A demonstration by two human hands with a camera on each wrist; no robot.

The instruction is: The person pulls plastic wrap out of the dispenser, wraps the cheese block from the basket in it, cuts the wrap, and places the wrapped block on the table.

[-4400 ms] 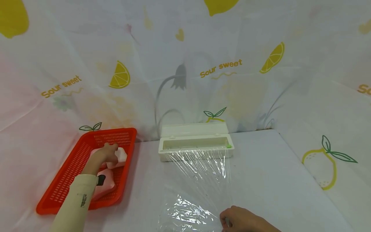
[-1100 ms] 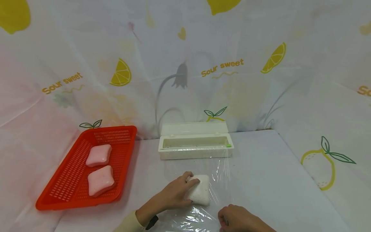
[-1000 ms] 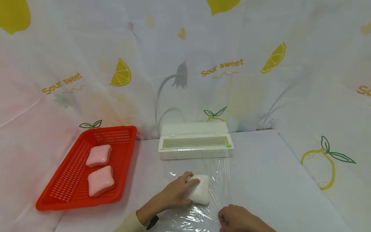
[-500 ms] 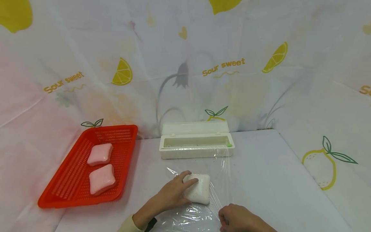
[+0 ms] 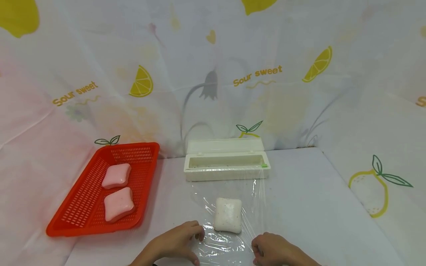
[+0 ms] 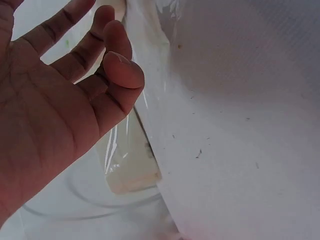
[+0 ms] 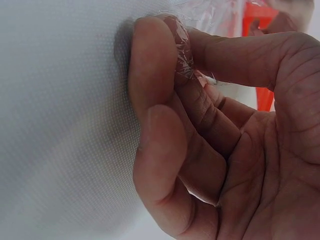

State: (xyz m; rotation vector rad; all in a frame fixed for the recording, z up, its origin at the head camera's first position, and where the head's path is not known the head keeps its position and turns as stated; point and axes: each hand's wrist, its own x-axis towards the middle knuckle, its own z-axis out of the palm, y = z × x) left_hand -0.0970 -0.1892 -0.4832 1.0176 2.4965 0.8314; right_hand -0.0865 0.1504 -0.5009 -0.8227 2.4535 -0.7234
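Film [image 7: 184, 49] pinched by the right hand [image 7: 240, 160] shows its bunching only at right wrist; head view shows the white block [image 5: 227, 215] just beyond the relaxed, loosely spread left hand [image 5: 179, 240].

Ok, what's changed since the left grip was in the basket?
The white block has come out of the red basket, rightward and nearer, onto the clear film. The left grip has let it go and drawn back toward the person. Unchanged: the right grip pinches the film's edge, two pink blocks lie in the basket, the white box stands open.
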